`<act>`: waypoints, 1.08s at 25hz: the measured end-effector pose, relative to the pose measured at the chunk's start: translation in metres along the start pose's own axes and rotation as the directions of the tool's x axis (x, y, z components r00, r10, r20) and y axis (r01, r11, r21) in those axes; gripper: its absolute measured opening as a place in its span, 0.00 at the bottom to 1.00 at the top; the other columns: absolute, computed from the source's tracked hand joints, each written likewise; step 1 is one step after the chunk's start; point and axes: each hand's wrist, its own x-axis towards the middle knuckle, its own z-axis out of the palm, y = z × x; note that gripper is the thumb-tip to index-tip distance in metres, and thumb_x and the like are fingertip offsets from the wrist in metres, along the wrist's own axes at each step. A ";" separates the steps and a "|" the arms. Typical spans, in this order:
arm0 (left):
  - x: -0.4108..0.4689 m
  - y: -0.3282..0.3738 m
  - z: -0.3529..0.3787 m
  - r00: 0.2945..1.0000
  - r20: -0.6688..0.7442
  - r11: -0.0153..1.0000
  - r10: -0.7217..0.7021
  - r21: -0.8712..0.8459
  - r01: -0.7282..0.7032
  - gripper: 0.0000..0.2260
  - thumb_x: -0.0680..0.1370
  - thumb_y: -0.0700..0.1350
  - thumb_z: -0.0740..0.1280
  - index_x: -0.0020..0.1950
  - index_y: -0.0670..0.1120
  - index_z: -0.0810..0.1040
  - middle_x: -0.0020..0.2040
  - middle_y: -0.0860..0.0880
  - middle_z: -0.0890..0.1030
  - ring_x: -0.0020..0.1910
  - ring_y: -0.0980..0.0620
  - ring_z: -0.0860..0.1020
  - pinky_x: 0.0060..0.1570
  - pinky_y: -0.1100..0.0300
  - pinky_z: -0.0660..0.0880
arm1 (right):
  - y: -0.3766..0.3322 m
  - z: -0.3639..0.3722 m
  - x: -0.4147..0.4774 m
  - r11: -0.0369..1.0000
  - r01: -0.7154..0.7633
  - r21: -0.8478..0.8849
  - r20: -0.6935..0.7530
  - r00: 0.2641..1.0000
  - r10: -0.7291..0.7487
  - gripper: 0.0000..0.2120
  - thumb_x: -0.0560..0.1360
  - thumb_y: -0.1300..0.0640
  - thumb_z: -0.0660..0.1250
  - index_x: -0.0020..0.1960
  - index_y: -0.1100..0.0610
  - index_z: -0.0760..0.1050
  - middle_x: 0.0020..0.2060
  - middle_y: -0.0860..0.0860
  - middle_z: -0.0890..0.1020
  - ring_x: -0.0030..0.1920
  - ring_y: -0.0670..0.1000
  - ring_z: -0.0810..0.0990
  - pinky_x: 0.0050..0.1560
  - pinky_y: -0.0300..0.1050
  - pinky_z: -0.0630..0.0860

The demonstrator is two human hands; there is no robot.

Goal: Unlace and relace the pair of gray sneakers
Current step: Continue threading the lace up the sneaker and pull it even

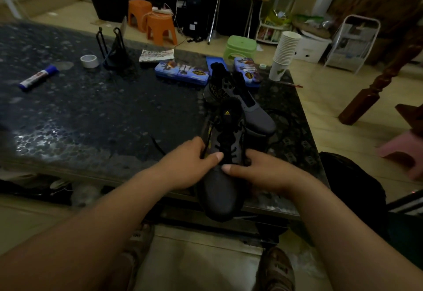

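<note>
**Laces Half Done on First Gray Sneaker, Second Waits Bare**

The left hand (190, 164) grips a strand of the black lace (207, 140), fingers curled round it and thumb stretched across the shoe's upper. The right hand (261, 171) holds the near sneaker (219, 190), thumb pressed on top just below the lowest crossing and fingers curled at its far side; whether it also pinches lace cannot be told. The shoe sits at the near edge of the dark tabletop (103, 112), its toe overhanging toward the person. The lace crosses the lower eyelets and runs slack higher up. Just behind it, the far sneaker (258, 119) lies with its throat open and no lace visible. Judging by this, the job looks about midway: one shoe in progress, the other still to be relaced. Beyond stand blue pencil cases (180, 71) and a stack of paper cups (286, 50).
</note>
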 end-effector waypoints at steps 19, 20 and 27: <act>0.093 -0.069 -0.071 0.956 -0.261 0.986 -0.135 -0.133 0.103 0.32 0.83 0.58 0.64 0.83 0.62 0.53 0.83 0.56 0.60 0.79 0.41 0.60 0.76 0.39 0.59 | -0.110 0.041 0.177 0.979 0.160 0.124 -0.292 0.949 -0.118 0.22 0.80 0.49 0.68 0.73 0.53 0.73 0.64 0.53 0.81 0.61 0.56 0.80 0.65 0.56 0.78; 0.096 -0.070 -0.071 0.953 -0.269 0.984 -0.137 -0.146 0.100 0.31 0.83 0.57 0.64 0.83 0.61 0.54 0.82 0.55 0.61 0.79 0.42 0.61 0.76 0.40 0.61 | -0.111 0.042 0.181 0.978 0.162 0.128 -0.294 0.948 -0.119 0.22 0.80 0.49 0.68 0.73 0.53 0.73 0.64 0.53 0.81 0.61 0.56 0.80 0.65 0.57 0.78; 0.094 -0.060 -0.055 0.925 -0.377 0.999 -0.036 -0.006 0.036 0.31 0.83 0.52 0.64 0.84 0.53 0.56 0.83 0.52 0.60 0.80 0.45 0.61 0.77 0.41 0.61 | -0.091 0.044 0.160 0.952 0.257 0.164 -0.251 0.944 -0.212 0.24 0.83 0.50 0.65 0.78 0.49 0.66 0.69 0.50 0.77 0.66 0.53 0.77 0.66 0.49 0.74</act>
